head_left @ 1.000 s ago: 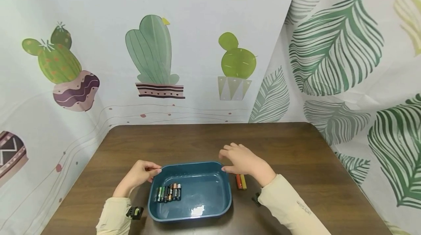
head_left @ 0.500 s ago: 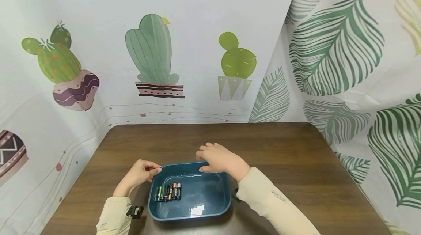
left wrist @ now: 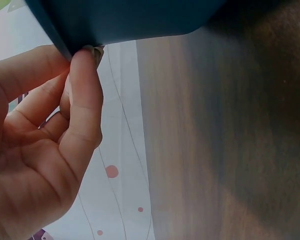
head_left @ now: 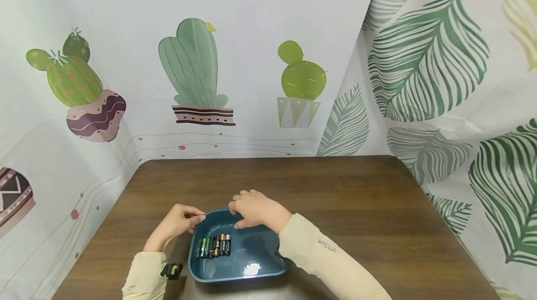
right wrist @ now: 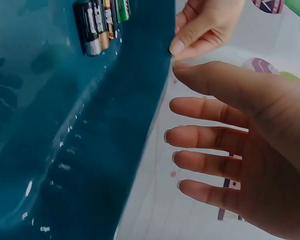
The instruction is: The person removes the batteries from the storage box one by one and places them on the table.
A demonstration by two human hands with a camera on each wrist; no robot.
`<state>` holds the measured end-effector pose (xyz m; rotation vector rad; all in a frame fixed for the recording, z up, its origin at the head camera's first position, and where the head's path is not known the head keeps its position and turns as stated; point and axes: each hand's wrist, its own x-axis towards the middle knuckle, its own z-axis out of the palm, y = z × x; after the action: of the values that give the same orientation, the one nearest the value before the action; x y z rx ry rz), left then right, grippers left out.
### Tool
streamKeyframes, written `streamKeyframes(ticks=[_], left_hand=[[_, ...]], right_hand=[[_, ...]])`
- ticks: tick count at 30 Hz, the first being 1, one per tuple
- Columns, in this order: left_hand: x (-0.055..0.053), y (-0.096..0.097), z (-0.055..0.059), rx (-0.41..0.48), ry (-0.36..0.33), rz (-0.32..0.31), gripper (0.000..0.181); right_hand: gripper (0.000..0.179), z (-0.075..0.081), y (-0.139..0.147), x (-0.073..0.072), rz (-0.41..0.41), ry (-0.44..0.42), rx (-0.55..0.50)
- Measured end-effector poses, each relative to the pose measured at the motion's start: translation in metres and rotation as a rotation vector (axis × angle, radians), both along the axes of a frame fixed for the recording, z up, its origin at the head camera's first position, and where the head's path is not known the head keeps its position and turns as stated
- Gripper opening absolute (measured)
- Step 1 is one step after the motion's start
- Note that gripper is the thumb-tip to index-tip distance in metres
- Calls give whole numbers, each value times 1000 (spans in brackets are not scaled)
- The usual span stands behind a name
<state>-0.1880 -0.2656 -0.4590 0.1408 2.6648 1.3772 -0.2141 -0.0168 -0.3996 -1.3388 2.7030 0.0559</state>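
Observation:
A blue tray (head_left: 251,249) stands on the table, and a row of several batteries (head_left: 215,246) lies inside it at the left. At the tray's back left corner my left hand (head_left: 176,222) pinches the rim between thumb and fingers. My right hand (head_left: 257,210) is over the tray's back edge, holding nothing. In the right wrist view its fingers (right wrist: 205,137) are spread and fairly straight beside the tray wall. My right sleeve covers the tray's right end.
The dark wooden table (head_left: 356,197) reaches back to a cloth (head_left: 251,57) printed with cacti and leaves. A small black device (head_left: 171,271) is strapped at my left wrist.
My right hand has moved left from the tray's right back corner along its back edge. The red and yellow batteries right of the tray are now hidden behind my forearm. My left hand stays put.

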Motion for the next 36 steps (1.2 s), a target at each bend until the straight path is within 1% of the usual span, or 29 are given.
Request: streamKeyframes(ticks=[3, 4, 7, 10, 11, 12, 16, 21, 24, 31, 36], left_hand=[[-1, -1, 0, 5, 1, -2, 14], [-1, -1, -1, 6, 1, -1, 14], [-2, -2, -2, 6, 1, -1, 14], [-2, -3, -2, 7, 1, -8, 14], [-2, -2, -2, 9, 0, -11, 14], [-2, -2, -2, 11, 0, -13, 14], [-2, -2, 0, 12, -3, -19, 15], [-2, -3, 1, 18, 0, -33, 16], [-2, -3, 1, 19, -1, -32, 16], [-1, -3, -1, 18, -7, -30, 16], [0, -3, -2, 20, -4, -32, 15]], right_hand=[[30, -4, -10, 1, 6, 17, 44], [30, -8, -14, 1, 17, 29, 53], [30, -12, -24, 5, 32, 37, 98], [36, -17, -32, 8, 46, 48, 138], [39, -15, -34, 11, 41, 43, 156], [42, -17, -35, 11, 41, 45, 165], [53, -21, -41, 12, 45, 52, 189], [58, -24, -46, 14, 44, 64, 205], [58, -28, -48, 15, 44, 70, 216], [51, -41, -51, 12, 45, 55, 254], [53, -45, -52, 12, 35, 47, 286]])
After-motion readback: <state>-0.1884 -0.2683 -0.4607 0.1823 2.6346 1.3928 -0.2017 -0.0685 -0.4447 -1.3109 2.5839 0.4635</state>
